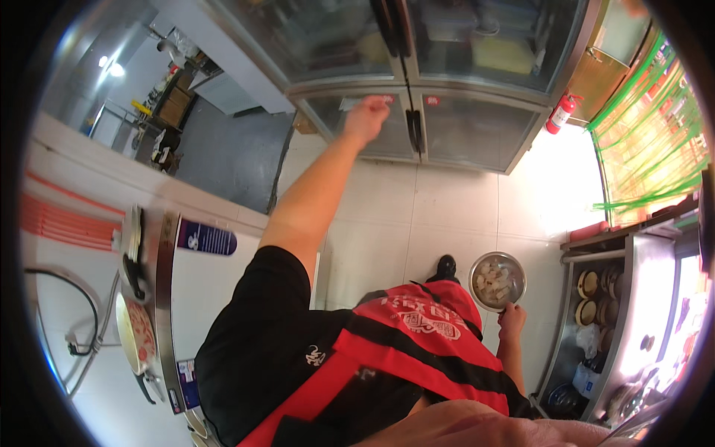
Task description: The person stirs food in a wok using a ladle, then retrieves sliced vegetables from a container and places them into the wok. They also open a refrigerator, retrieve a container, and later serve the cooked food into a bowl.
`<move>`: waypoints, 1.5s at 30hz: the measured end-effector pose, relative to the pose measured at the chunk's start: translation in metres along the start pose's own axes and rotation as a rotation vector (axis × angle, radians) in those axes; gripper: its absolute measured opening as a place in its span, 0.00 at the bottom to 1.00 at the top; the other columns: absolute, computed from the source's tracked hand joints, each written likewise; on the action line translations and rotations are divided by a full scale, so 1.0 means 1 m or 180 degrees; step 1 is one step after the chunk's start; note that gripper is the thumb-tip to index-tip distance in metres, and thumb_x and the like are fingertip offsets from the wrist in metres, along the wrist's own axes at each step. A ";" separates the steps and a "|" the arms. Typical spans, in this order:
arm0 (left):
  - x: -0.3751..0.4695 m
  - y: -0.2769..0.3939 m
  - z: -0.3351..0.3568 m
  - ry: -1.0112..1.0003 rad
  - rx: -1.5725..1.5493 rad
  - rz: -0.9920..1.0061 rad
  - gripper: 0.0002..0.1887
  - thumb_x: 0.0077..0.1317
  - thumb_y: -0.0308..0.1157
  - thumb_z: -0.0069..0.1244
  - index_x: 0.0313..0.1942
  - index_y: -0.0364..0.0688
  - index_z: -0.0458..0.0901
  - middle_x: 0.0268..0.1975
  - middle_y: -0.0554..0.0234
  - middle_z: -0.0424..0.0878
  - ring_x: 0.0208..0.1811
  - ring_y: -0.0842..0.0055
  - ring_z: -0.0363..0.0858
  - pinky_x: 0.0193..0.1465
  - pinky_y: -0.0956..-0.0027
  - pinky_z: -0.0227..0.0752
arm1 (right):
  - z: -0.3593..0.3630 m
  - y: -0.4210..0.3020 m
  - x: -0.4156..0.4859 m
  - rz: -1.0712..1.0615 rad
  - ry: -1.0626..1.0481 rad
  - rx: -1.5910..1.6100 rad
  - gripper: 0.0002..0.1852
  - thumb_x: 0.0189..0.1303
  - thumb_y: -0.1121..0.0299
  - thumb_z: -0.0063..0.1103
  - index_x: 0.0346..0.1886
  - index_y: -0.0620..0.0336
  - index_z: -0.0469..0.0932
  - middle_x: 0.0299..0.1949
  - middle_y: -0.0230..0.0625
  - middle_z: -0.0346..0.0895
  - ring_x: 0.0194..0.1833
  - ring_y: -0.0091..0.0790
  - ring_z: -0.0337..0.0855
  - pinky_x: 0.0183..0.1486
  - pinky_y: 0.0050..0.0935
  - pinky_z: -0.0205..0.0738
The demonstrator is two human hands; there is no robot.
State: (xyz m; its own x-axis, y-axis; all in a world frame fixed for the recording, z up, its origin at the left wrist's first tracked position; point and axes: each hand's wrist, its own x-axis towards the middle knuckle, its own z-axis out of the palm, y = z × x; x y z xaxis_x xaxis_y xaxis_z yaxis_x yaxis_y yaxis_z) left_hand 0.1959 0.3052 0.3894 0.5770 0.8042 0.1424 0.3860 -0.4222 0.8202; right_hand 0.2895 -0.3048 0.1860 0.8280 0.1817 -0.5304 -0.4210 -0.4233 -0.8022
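My left hand reaches forward at the end of an outstretched arm, in front of the lower left door of a glass-fronted steel refrigerator. Its fingers look curled in, with nothing visible in them; whether they touch the door is unclear. Down at my right side, my right hand grips the rim or handle of a round metal bowl. Pale, translucent chunks of food lie in the bowl. Black vertical handles sit where the lower doors meet, to the right of my left hand.
A white-topped counter stands at left, with pans beyond it. Steel shelving holding round containers is at right. A fire extinguisher stands beside the refrigerator, near a green strand curtain. A doorway opens at upper left.
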 end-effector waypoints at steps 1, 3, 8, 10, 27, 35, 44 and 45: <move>0.049 0.008 -0.007 0.0182 -0.0025 0.0038 0.20 0.65 0.36 0.59 0.55 0.41 0.80 0.45 0.67 0.86 0.45 0.80 0.80 0.51 0.73 0.73 | 0.009 -0.026 0.021 -0.0048 -0.0018 -0.0057 0.12 0.61 0.71 0.51 0.22 0.65 0.72 0.14 0.36 0.69 0.12 0.28 0.68 0.14 0.28 0.59; 0.136 0.028 -0.010 0.0917 0.0022 0.0234 0.22 0.62 0.39 0.59 0.55 0.41 0.80 0.45 0.60 0.86 0.48 0.68 0.83 0.54 0.66 0.74 | 0.021 -0.081 0.041 -0.0115 -0.0034 -0.0238 0.13 0.62 0.70 0.52 0.22 0.65 0.73 0.14 0.36 0.70 0.13 0.28 0.68 0.15 0.27 0.61; 0.250 0.076 -0.005 0.1372 -0.0677 0.0063 0.17 0.60 0.36 0.57 0.46 0.37 0.79 0.39 0.55 0.86 0.40 0.65 0.84 0.45 0.61 0.75 | 0.052 -0.153 0.095 -0.0321 -0.0482 -0.0485 0.14 0.64 0.69 0.53 0.23 0.66 0.75 0.14 0.35 0.72 0.14 0.26 0.71 0.16 0.27 0.63; 0.262 0.059 -0.004 0.1404 -0.1057 0.0119 0.13 0.61 0.36 0.56 0.42 0.38 0.79 0.35 0.60 0.84 0.34 0.73 0.79 0.39 0.66 0.72 | 0.079 -0.183 0.116 -0.0417 -0.0758 -0.0817 0.14 0.63 0.68 0.55 0.24 0.67 0.75 0.15 0.35 0.73 0.15 0.26 0.73 0.17 0.28 0.66; -0.152 -0.109 -0.239 0.4013 -0.2086 0.0035 0.20 0.70 0.32 0.42 0.60 0.37 0.73 0.59 0.53 0.77 0.59 0.66 0.76 0.64 0.60 0.68 | 0.521 -0.426 0.132 -0.0887 -0.2715 -0.0562 0.11 0.61 0.70 0.57 0.22 0.61 0.74 0.15 0.34 0.70 0.14 0.29 0.68 0.17 0.31 0.60; -0.146 -0.112 -0.286 0.4292 -0.0927 -0.0412 0.24 0.75 0.46 0.39 0.54 0.34 0.77 0.52 0.58 0.78 0.54 0.70 0.75 0.59 0.65 0.70 | 0.782 -0.630 0.178 -0.0793 -0.2068 0.0125 0.08 0.64 0.66 0.60 0.31 0.57 0.75 0.21 0.35 0.76 0.18 0.29 0.77 0.16 0.26 0.65; -0.175 -0.138 -0.270 0.6174 -0.2205 -0.0572 0.26 0.73 0.47 0.42 0.63 0.38 0.72 0.63 0.57 0.75 0.63 0.64 0.74 0.67 0.57 0.68 | 0.974 -0.726 0.300 -0.0143 -0.2715 0.0021 0.13 0.63 0.69 0.58 0.50 0.59 0.74 0.28 0.40 0.80 0.26 0.35 0.84 0.19 0.29 0.71; -0.196 -0.153 -0.261 0.6038 -0.1271 -0.0902 0.26 0.73 0.47 0.42 0.63 0.38 0.72 0.63 0.57 0.75 0.63 0.64 0.73 0.69 0.58 0.66 | 0.974 -0.733 0.308 -0.0509 -0.2626 -0.0217 0.14 0.63 0.68 0.58 0.50 0.60 0.75 0.28 0.40 0.80 0.26 0.36 0.84 0.20 0.29 0.71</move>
State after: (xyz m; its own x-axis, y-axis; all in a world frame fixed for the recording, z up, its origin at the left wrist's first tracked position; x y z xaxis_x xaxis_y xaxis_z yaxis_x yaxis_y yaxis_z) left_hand -0.1640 0.3215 0.3805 -0.9579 0.2709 0.0954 -0.0017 -0.3373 0.9414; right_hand 0.4922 0.9256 0.3439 0.3284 0.8231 -0.4633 -0.2765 -0.3852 -0.8804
